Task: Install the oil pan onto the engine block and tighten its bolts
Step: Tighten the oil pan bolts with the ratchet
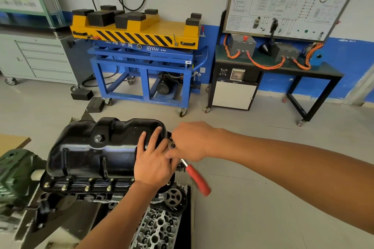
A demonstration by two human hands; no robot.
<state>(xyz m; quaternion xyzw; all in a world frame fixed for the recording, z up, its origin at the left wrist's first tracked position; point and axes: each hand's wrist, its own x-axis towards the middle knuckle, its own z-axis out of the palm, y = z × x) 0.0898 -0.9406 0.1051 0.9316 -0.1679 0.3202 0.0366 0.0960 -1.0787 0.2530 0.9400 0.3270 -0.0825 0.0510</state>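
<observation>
A glossy black oil pan (95, 147) sits on the upturned engine block (105, 198), with several brass-coloured bolts (87, 188) along its near flange. My left hand (153, 159) lies flat with spread fingers on the pan's right end. Just right of it, my right hand (190, 141) grips the head of a ratchet wrench (197, 178) over the pan's right-end flange. The wrench's red handle sticks out toward me and to the right. Both hands hide the bolt under the socket.
A sprocket (175, 197) and a cylinder head (157, 226) lie below the block. A green stand part (14, 172) is at the left. Across the tiled floor stand a blue and yellow lift cart (141, 50), a grey drawer cabinet (40, 58) and a training bench (277, 66).
</observation>
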